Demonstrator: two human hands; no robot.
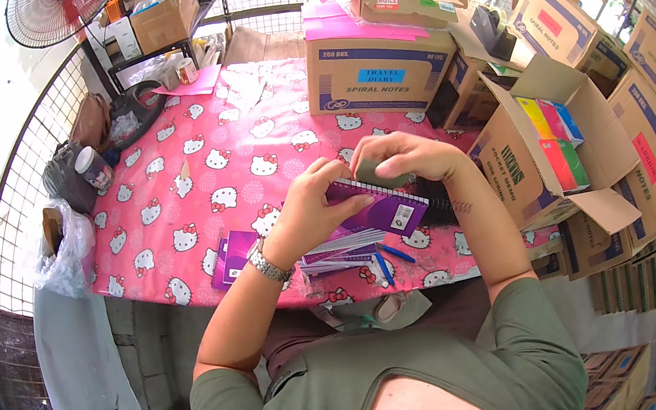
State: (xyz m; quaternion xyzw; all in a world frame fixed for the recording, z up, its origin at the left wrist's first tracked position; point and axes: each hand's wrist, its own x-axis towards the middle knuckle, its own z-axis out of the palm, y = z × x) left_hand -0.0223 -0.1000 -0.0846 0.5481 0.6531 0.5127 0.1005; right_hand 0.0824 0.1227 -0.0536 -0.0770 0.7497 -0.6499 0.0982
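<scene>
The left hand [312, 199] is curling its fingers around the near edge of a purple spiral notebook [383, 207], gripping it tight. The right hand [404, 155] is bending over the top of the same notebook, and its fingers are pinching a small grey-green thing [378, 170] against it; what that thing is cannot be told. The notebook is being held up just above the pink cat-print tablecloth [196, 174], over a little pile of notebooks [339, 252] and a blue pen [394, 253]. An open box of bright pads [556, 139] is sitting near the right arm
</scene>
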